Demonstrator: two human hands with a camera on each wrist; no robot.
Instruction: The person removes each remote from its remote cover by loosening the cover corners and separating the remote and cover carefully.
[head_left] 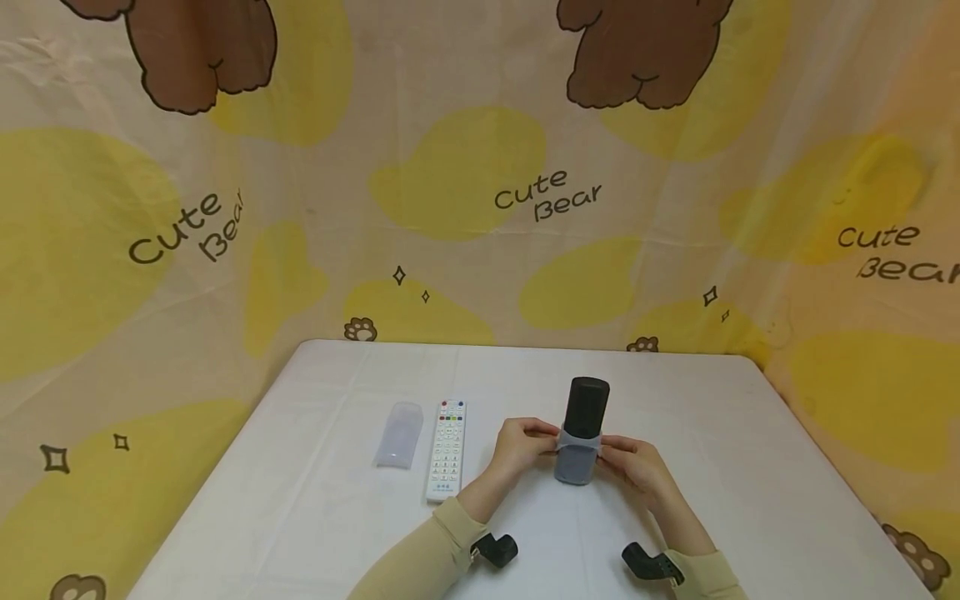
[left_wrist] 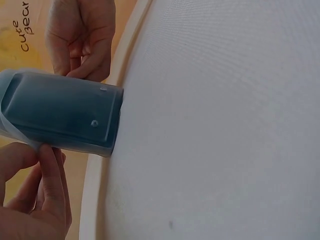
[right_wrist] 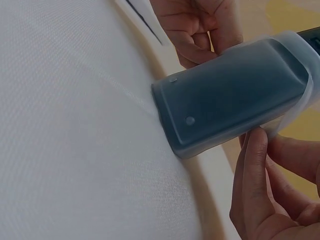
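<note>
A black remote control (head_left: 587, 408) stands tilted over the table, its lower part inside a translucent silicone remote cover (head_left: 575, 467). My left hand (head_left: 521, 446) pinches the left side of the cover near its mouth. On the opposite side, my right hand (head_left: 636, 468) pinches the cover's edge between thumb and fingers. Both wrist views show the cover's closed end, with small round bumps, close to the tabletop. In the left wrist view the cover (left_wrist: 65, 112) bunches at its rim. The right wrist view catches a dark end of the remote (right_wrist: 312, 37) emerging from the rim.
On the white table (head_left: 300, 517), left of my hands, lies a white remote control (head_left: 447, 450) with many buttons. Beside it rests another translucent cover (head_left: 399, 435), lying flat. A yellow and beige printed cloth (head_left: 450, 175) hangs behind the table.
</note>
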